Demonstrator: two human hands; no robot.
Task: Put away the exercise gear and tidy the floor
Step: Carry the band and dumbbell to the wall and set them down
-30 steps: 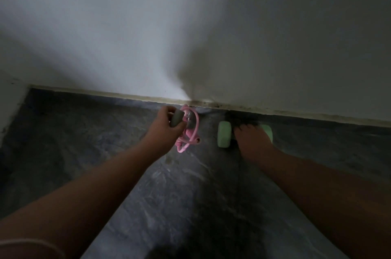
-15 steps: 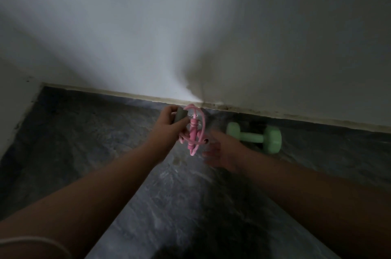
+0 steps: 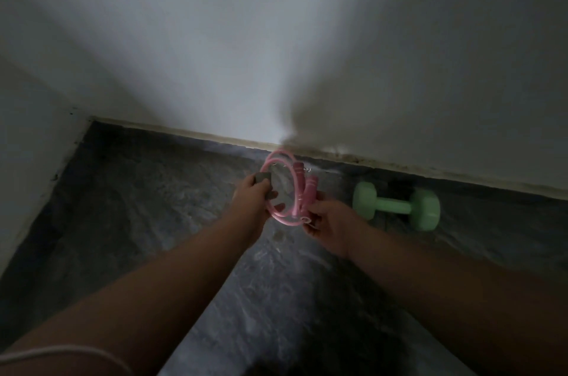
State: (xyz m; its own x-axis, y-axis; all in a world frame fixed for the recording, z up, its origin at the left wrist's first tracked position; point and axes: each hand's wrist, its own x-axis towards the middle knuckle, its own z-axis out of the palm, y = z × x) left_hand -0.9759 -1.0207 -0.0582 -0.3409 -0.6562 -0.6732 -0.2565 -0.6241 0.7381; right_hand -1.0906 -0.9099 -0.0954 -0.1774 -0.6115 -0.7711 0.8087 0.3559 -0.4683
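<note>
dim grey floor (image 3: 129,222) by the wall: dumbbell (image 3: 396,206) seems put away at far right, while left hand (image 3: 250,202) and right hand (image 3: 332,223) both grip the coiled rope (image 3: 290,191), not yet stowed.

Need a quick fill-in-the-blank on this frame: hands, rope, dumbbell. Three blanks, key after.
1. The coiled skipping rope held between the left hand and the right hand is ____ in colour.
2. The green dumbbell lies on the ____, close to the wall.
3. The dumbbell is touched by ____ hand.

Missing words: pink; floor; neither
</note>
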